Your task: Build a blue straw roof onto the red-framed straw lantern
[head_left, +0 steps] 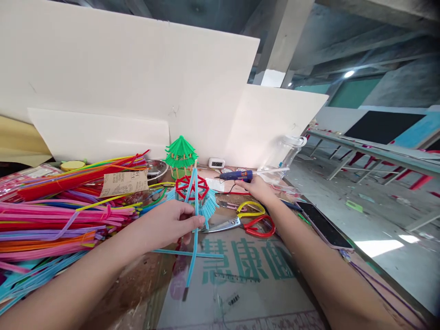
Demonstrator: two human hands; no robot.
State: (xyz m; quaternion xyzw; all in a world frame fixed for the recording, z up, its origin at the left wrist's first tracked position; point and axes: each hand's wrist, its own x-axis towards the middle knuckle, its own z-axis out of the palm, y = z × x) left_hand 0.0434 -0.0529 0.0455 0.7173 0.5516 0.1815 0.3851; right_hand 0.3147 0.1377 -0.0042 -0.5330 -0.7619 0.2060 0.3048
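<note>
Grip-wise, your left hand is pinching the blue pipe-cleaner frame between thumb and fingertips, right on one of its upright stems near the middle of the worktop. Your right hand is out at the far side, fingers wrapped around the blue glue gun, closed on its handle.

Biggest thing around is the heap of coloured pipe cleaners on the left. Those look light, fuzzy and bendy, so I'd guess they snag on each other when you pull one.

The frame itself, with its red wheel top and blue fringe, looks featherweight and floppy. I'd say squeeze it and it deforms, so hold it low on a straight stem or at a joint, not by the fringe.

Just right of it lie the scissors, red and yellow handles. A phone sits at the right edge. The green finished model stands at the far side, looking equally delicate.
</note>
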